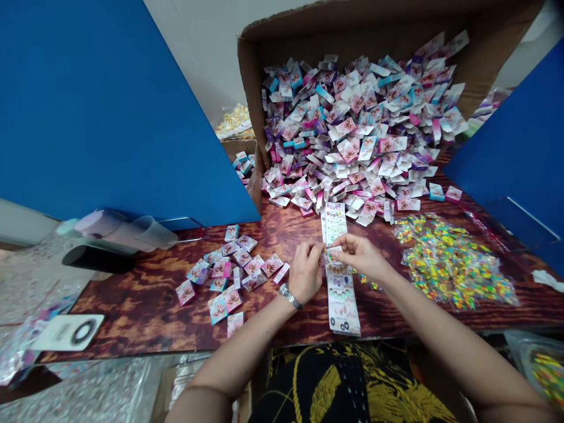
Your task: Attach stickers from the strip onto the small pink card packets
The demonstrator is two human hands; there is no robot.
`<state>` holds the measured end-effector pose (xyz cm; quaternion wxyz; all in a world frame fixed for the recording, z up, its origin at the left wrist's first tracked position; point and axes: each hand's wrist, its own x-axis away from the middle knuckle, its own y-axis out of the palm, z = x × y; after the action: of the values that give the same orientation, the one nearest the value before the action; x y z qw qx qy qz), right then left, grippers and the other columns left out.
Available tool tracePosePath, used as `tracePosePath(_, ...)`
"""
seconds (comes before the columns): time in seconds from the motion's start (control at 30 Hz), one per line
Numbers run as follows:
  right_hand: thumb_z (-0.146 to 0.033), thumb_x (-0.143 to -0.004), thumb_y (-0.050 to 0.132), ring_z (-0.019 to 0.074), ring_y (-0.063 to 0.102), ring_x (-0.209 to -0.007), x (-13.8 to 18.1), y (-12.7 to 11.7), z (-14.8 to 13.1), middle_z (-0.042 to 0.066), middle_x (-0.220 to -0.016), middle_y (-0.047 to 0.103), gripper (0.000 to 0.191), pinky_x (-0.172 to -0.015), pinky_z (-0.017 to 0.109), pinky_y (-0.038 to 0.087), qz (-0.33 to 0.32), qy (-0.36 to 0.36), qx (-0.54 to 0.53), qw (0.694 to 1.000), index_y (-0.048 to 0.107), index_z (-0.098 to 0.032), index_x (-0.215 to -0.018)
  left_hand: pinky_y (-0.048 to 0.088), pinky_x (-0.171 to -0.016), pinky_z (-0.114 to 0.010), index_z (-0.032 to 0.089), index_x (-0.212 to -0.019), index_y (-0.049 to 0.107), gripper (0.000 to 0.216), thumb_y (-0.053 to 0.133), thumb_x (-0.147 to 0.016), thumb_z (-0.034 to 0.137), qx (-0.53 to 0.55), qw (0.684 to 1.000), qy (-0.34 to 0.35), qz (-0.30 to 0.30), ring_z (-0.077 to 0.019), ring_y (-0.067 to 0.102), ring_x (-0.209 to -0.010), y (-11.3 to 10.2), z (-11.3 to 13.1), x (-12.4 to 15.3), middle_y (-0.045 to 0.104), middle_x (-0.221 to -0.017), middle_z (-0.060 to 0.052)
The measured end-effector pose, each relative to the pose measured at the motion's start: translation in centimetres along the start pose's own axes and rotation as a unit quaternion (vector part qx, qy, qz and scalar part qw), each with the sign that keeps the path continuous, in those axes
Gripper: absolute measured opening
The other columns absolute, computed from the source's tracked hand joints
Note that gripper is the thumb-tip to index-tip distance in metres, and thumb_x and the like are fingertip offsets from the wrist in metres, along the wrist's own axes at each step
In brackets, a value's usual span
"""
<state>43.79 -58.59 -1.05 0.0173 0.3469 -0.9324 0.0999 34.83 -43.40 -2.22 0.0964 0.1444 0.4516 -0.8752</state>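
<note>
In the middle of the table, my left hand (305,271) and my right hand (363,257) meet with fingers pinched. A small white printed box (333,254) is held between their fingertips, its details partly hidden. Under the hands lies a long stack of printed paper strips (342,299) with rows of small coloured pictures, running from the table's front edge towards the back. Left of my left hand, several small closed boxes (241,257) in pink, blue and white are scattered. A few yellow and green pieces (365,280) lie just beneath my right forearm.
A big cardboard carton (251,88) on its side spills many small open boxes (352,129) onto the table. Clear packets of colourful pieces (453,258) are heaped at right. Blue panels (110,106) stand on both sides. Plastic cups (152,233) and a white dispenser-like object (70,332) are at left.
</note>
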Motion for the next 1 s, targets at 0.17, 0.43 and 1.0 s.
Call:
tracePosePath(0.17,-0.038,-0.076,0.064,0.0099,0.051,-0.057,0.3,0.1,1.1,-0.002,-0.070,0.057,0.024,-0.050,0.022,0.039,0.012,0.001,-0.038,0.999,0.056,-0.019,-0.087,0.041,-0.090,-0.038,0.019,-0.126,0.043,0.053,0.049,-0.074,0.006,0.006,1.000,0.006,-0.010,-0.0240,0.044,-0.106,0.2,-0.1,0.4,0.047,-0.113,-0.011)
tracePosePath(0.43,-0.036,-0.081,0.058,0.0137,0.056,-0.065,0.7,-1.0,0.9,0.000,-0.073,0.061,0.020,-0.057,0.025,0.044,-0.038,-0.015,0.024,0.999,0.059,-0.017,-0.088,0.045,-0.086,-0.037,0.017,-0.128,0.043,0.048,0.048,-0.081,0.012,-0.062,0.996,0.049,-0.031,-0.0236,0.046,-0.103,0.2,-0.2,0.5,0.051,-0.112,-0.012)
tracePosePath(1.0,-0.014,-0.086,0.045,0.0232,0.056,-0.085,1.9,1.2,-0.2,0.008,-0.086,0.062,0.015,-0.072,0.033,0.045,0.043,-0.195,0.447,0.872,0.055,-0.019,-0.096,0.051,-0.079,-0.036,0.008,-0.118,0.050,0.032,0.042,-0.088,0.015,-0.143,0.983,0.113,-0.012,-0.0238,0.049,-0.099,0.8,0.0,1.1,0.057,-0.109,-0.015)
